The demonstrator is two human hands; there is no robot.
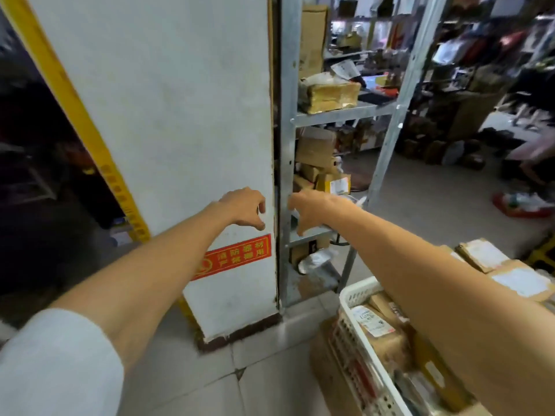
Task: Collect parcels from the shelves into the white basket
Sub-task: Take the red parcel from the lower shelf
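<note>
The white basket (357,298) stands at the lower right, filled with brown parcels (381,328). A grey metal shelf unit (339,114) rises in the middle, with cardboard parcels (329,94) on its levels. My right hand (309,210) reaches out to the low shelf board, fingers loosely curled at its edge near a yellow labelled box (335,183); whether it holds anything cannot be made out. My left hand (244,207) hovers in front of the white pillar, fingers loosely curled, holding nothing.
A white pillar (180,115) with a red sign (237,255) stands left of the shelf. More flat parcels (507,271) lie at the right. Farther shelves and goods crowd the background, with a red bag (522,205) on the floor.
</note>
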